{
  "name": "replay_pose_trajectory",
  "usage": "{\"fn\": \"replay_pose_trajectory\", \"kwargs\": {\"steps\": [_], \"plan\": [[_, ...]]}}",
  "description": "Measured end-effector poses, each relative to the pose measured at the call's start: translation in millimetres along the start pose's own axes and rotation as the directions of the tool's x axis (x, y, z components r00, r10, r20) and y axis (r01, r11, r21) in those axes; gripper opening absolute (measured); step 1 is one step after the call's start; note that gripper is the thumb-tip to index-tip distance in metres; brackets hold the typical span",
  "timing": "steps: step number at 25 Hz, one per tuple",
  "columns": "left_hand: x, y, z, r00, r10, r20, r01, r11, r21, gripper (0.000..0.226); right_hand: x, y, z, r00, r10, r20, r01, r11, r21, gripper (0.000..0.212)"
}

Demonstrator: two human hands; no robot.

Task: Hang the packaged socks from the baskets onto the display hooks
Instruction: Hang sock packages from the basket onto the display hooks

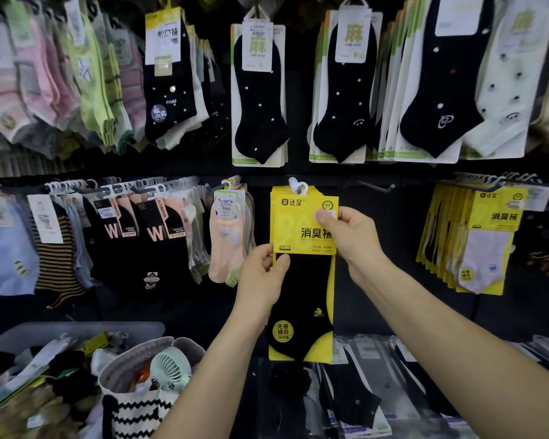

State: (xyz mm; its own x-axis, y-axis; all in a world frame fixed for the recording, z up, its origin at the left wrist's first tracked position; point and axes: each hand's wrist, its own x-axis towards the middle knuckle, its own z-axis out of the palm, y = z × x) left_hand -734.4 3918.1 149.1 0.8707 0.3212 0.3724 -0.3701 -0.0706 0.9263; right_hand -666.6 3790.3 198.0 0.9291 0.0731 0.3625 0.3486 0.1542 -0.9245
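Observation:
A stack of yellow-carded black sock packs [301,236] hangs by white hangers on a display hook [298,185] at the centre of the middle row. My left hand [262,277] grips the left edge of the front pack, thumb on its black sock. My right hand [351,236] pinches the card's upper right corner, thumb on the front. A grey basket [133,331] of loose packaged socks sits at the lower left.
Rows of hung socks fill the wall above and to both sides, with more yellow packs [476,239] at right. A bare hook [377,186] juts out right of the stack. A woven bag with a mint hand fan [170,369] stands by the basket.

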Motion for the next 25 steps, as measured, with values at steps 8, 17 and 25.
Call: {"fn": "replay_pose_trajectory", "kwargs": {"steps": [8, 17, 25], "plan": [[1.5, -15.3, -0.1, 0.998, -0.054, -0.043, 0.059, 0.993, 0.101, 0.032, 10.9, 13.6, 13.1, 0.991, 0.039, -0.128, -0.063, 0.980, -0.189, 0.016], [3.8, -25.7, 5.0, 0.997, 0.066, 0.039, -0.073, 0.979, 0.193, 0.048, -7.7, 40.0, -0.4, 0.993, -0.079, -0.092, 0.023, 0.870, -0.493, 0.061], [12.7, -23.7, 10.0, 0.996, 0.080, 0.033, -0.085, 0.979, 0.186, 0.049, 0.3, 36.5, 3.1, 0.997, -0.067, 0.049, 0.083, 0.817, -0.571, 0.067]]}}
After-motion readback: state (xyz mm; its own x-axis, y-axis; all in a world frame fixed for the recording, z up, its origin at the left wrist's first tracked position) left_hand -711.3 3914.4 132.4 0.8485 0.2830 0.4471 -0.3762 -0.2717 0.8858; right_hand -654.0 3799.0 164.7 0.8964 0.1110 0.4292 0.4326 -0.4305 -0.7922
